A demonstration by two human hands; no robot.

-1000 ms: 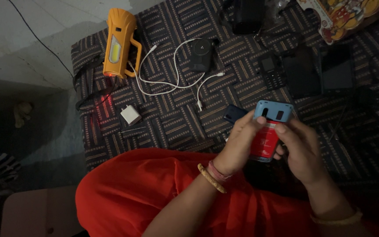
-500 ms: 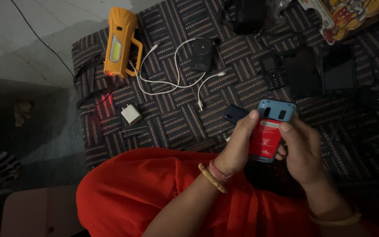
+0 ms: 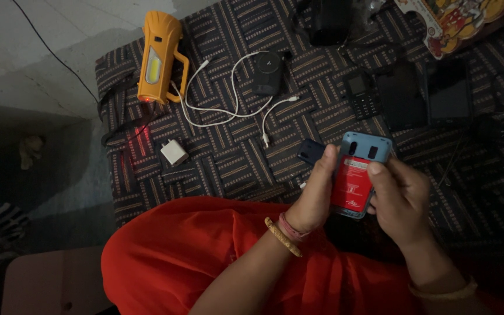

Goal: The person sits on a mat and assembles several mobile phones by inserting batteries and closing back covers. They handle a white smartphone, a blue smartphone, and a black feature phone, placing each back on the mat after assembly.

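Note:
Both my hands hold a small blue phone with its back off, showing a red battery seated in it. My left hand grips the phone's left side, thumb along its edge. My right hand holds the right side, with the thumb pressing on the battery's upper right. A dark blue back cover lies on the mat just left of the phone. I sit over the mat, with orange-red cloth covering my lap.
On the patterned mat lie an orange torch, a white charger cable, a white plug, a black power bank, a keypad phone and two dark phones. Bare floor lies to the left.
The phone has shifted slightly right and down in my hands. My right thumb now rests on the red battery.

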